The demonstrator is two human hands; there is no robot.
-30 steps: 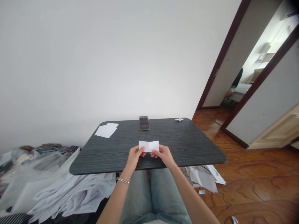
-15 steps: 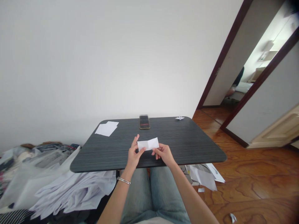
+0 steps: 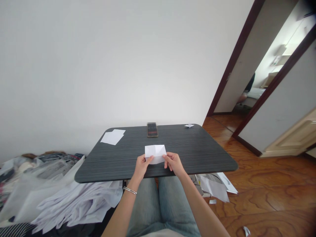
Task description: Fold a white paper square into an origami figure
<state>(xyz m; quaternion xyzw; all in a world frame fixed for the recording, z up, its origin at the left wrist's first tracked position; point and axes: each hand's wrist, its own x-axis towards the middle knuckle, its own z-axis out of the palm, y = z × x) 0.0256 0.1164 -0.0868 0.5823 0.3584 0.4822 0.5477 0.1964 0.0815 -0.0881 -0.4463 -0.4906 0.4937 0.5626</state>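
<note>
A creased white sheet of paper (image 3: 155, 151) is held up over the front part of the dark table (image 3: 197, 154). My left hand (image 3: 142, 164) pinches its lower left part, thumb on the near face and the other fingers behind it. At the right edge my right hand (image 3: 172, 161) grips it between thumb and fingers. A fold line runs down the paper near its middle. The fingers behind the sheet are partly hidden.
White paper sheets (image 3: 113, 136) lie at the table's back left. A phone (image 3: 152, 130) stands at the back middle, and a small folded paper piece (image 3: 189, 125) sits back right. Piled clothes and bags (image 3: 49, 171) are left of the table; papers (image 3: 214, 187) lie low at the right.
The paper has gone from a narrow strip to a taller, opened-out sheet. My left fingers, raised before, are now curled behind it.
</note>
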